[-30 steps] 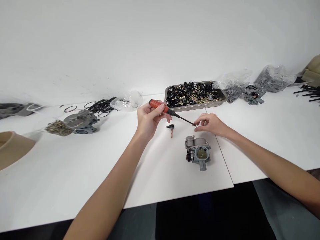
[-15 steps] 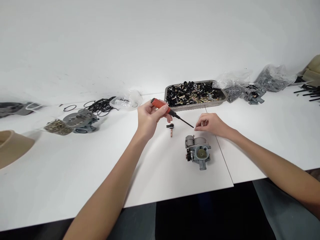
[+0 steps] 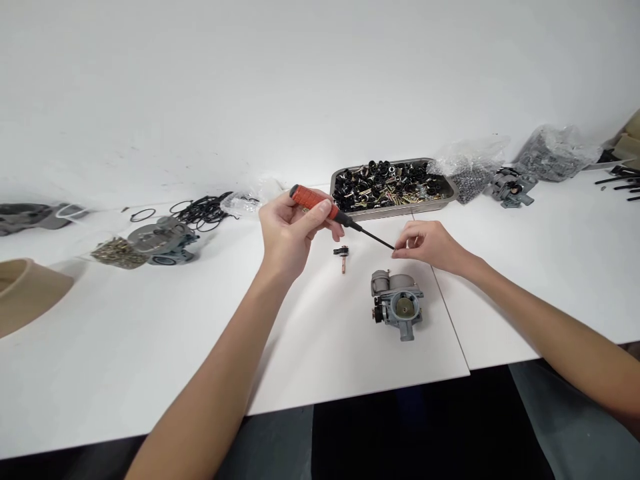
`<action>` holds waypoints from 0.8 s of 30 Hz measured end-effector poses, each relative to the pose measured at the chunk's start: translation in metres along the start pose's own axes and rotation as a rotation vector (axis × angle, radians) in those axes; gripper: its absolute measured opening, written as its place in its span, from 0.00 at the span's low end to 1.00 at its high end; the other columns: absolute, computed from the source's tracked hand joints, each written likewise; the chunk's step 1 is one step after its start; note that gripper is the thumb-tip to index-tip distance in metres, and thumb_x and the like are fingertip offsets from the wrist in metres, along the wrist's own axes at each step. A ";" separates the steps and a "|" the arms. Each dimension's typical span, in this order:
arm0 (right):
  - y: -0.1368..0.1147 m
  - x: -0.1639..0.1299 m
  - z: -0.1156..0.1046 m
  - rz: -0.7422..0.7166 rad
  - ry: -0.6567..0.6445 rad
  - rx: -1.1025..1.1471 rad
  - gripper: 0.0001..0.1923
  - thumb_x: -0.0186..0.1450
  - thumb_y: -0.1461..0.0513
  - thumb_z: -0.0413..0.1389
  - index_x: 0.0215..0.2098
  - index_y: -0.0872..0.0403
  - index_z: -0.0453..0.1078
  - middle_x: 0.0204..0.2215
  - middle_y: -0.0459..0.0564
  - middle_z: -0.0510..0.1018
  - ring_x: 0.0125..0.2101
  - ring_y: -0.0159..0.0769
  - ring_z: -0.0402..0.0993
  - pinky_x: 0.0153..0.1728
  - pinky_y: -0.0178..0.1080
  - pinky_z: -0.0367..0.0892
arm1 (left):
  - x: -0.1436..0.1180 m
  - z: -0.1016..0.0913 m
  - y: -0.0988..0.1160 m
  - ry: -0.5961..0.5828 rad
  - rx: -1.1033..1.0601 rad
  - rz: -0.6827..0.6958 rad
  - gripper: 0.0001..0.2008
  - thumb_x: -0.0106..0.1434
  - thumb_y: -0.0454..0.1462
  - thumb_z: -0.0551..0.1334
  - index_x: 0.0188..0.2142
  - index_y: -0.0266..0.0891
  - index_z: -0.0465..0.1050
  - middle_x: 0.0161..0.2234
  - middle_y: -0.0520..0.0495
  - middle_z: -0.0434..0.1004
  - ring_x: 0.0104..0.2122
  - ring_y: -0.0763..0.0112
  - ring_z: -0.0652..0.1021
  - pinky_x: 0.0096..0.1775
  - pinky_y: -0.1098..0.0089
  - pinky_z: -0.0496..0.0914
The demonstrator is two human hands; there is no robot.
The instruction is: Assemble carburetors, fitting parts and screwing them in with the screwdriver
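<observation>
My left hand (image 3: 293, 233) is closed round the red and black handle of a screwdriver (image 3: 320, 205), whose thin shaft slants down to the right. The tip meets the pinched thumb and fingers of my right hand (image 3: 425, 247); whatever small thing they hold there is too small to make out. Below my right hand a grey metal carburetor (image 3: 400, 303) rests on the white table, its round bore facing me. A small black part with a copper-coloured stem (image 3: 343, 257) lies below my left fingers, apart from them.
Behind my hands stands a metal tray (image 3: 400, 213) of mixed small fittings. Further right are plastic bags (image 3: 473, 170) of parts and another carburetor (image 3: 511, 187). On the left lie black rubber rings (image 3: 205, 210), a bag of brass pieces (image 3: 119, 253) and a third carburetor (image 3: 167, 240).
The screwdriver's tip has moved slightly right and now meets the right fingertips. My left hand has shifted a little left and lower. The carburetor stays in place.
</observation>
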State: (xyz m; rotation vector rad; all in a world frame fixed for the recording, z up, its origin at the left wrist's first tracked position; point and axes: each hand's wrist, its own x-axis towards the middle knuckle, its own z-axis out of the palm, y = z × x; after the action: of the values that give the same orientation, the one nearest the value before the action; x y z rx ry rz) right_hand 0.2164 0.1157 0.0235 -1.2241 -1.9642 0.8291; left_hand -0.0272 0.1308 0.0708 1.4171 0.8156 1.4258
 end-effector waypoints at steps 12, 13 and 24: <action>0.001 0.000 0.001 -0.022 0.029 0.017 0.13 0.55 0.53 0.68 0.25 0.55 0.77 0.28 0.48 0.76 0.26 0.30 0.67 0.29 0.37 0.63 | 0.001 0.007 -0.005 -0.014 -0.007 0.069 0.11 0.55 0.39 0.72 0.29 0.36 0.73 0.25 0.49 0.74 0.18 0.71 0.76 0.21 0.65 0.74; 0.000 -0.001 0.000 -0.015 0.032 0.047 0.14 0.55 0.53 0.68 0.24 0.55 0.77 0.28 0.48 0.76 0.27 0.31 0.67 0.29 0.38 0.63 | 0.002 0.011 0.000 -0.023 0.006 0.092 0.11 0.55 0.39 0.73 0.29 0.36 0.73 0.25 0.49 0.74 0.18 0.71 0.76 0.21 0.66 0.73; -0.023 -0.006 -0.001 0.114 -0.154 0.531 0.18 0.44 0.54 0.74 0.21 0.56 0.75 0.27 0.46 0.73 0.27 0.30 0.68 0.29 0.39 0.64 | 0.011 0.036 0.068 -0.390 0.090 0.290 0.03 0.57 0.31 0.70 0.33 0.38 0.79 0.33 0.50 0.75 0.22 0.74 0.77 0.19 0.69 0.73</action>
State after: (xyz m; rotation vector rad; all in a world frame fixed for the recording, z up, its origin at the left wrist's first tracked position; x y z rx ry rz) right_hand 0.2079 0.1019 0.0410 -0.9772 -1.6397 1.4291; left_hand -0.0017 0.1116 0.1421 1.8670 0.4416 1.2715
